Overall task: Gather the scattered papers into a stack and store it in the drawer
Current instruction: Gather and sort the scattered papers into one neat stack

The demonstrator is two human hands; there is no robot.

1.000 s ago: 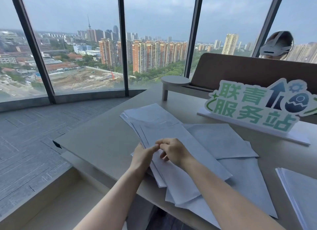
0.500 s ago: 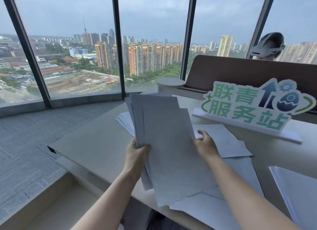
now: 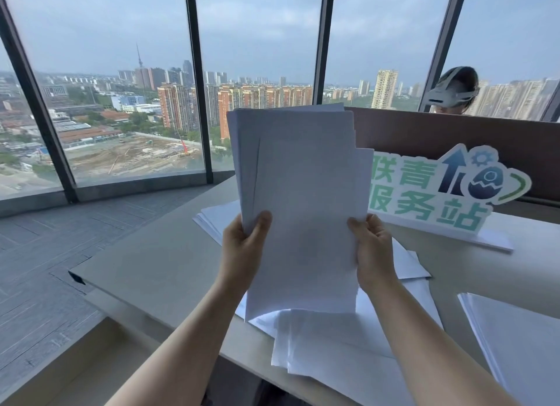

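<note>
Nearest the viewer, two bare forearms reached up from the bottom edge. Loose white sheets (image 3: 342,354) lay fanned on the table (image 3: 157,263) below and between the wrists, some overhanging its near edge. The left hand (image 3: 242,248) gripped the left side of a raised sheaf of papers (image 3: 300,199), thumb curled over the front sheet. The right hand (image 3: 371,251) pinched the sheaf's right side, thumb on the front and fingers behind. The sheaf stood nearly upright between the hands, its edges uneven, lifted clear of the table. To the right of the right hand, another pile of paper (image 3: 521,348) lay at the table's edge. Just beyond the left hand, a flat stack of sheets (image 3: 215,221) rested on the table. Beyond the right hand stood a green and white sign (image 3: 439,199) with Chinese characters, before a brown partition (image 3: 454,139). Farther off, tall windows (image 3: 257,57) showed a city skyline.
</note>
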